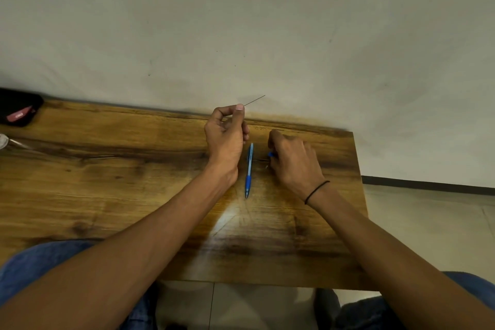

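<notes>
A blue pen barrel lies on the wooden table, its tip pointing toward me. My left hand is raised just left of the pen and pinches a thin dark refill between thumb and forefinger; the refill sticks out up and to the right. My right hand rests on the table right of the pen, fingers curled over a small blue part that is mostly hidden. A black band circles the right wrist.
A black pouch with a red label sits at the table's far left corner, and a shiny metal object lies just below it. A grey wall stands behind the table. Tiled floor shows to the right.
</notes>
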Demonstrator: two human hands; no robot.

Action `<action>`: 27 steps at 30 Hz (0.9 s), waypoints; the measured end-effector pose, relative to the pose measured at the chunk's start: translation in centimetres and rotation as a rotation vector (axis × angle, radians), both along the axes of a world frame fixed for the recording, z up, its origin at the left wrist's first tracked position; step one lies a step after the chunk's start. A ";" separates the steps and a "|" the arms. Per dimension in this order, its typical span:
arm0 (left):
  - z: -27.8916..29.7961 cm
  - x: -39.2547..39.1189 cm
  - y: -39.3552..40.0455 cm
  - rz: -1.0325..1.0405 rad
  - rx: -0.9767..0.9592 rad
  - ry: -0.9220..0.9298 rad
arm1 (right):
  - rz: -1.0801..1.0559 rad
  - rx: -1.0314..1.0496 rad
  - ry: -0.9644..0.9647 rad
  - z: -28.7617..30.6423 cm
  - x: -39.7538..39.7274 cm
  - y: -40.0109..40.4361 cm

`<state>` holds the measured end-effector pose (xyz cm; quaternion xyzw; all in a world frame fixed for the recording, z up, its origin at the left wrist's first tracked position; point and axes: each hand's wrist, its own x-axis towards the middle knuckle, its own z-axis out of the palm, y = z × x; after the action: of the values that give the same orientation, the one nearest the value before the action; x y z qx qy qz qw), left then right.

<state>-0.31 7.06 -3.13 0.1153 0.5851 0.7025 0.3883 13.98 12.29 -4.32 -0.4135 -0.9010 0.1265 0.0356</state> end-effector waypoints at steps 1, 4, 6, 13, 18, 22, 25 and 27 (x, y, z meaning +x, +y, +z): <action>0.0 0.0 0.0 -0.004 0.000 0.002 | -0.004 0.011 -0.002 -0.2 0.0 0.0; 0.0 0.1 0.0 -0.017 -0.002 0.005 | 0.001 0.032 -0.002 -0.6 0.0 0.1; 0.0 0.1 0.0 -0.021 -0.003 0.006 | -0.001 0.028 0.010 -0.6 0.1 0.3; 0.1 0.2 0.0 -0.043 -0.015 0.005 | -0.258 -0.341 0.597 1.9 -0.6 1.9; -0.3 0.6 -0.2 -0.113 -0.026 -0.010 | -0.370 -0.828 0.999 3.2 -1.2 1.3; -0.4 1.0 -0.3 -0.155 -0.030 -0.004 | -0.379 -0.927 1.089 3.0 -1.5 1.0; -0.4 1.1 -0.4 -0.178 -0.035 -0.005 | -0.383 -0.915 1.136 3.0 -1.5 1.3; -0.2 1.1 -0.4 -0.198 -0.041 0.002 | -0.381 -0.892 1.143 3.1 -1.4 1.4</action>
<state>0.83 6.61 -3.35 0.1653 0.5855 0.6485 0.4575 12.54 13.69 -1.24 -0.4074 -0.5181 0.6666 0.3482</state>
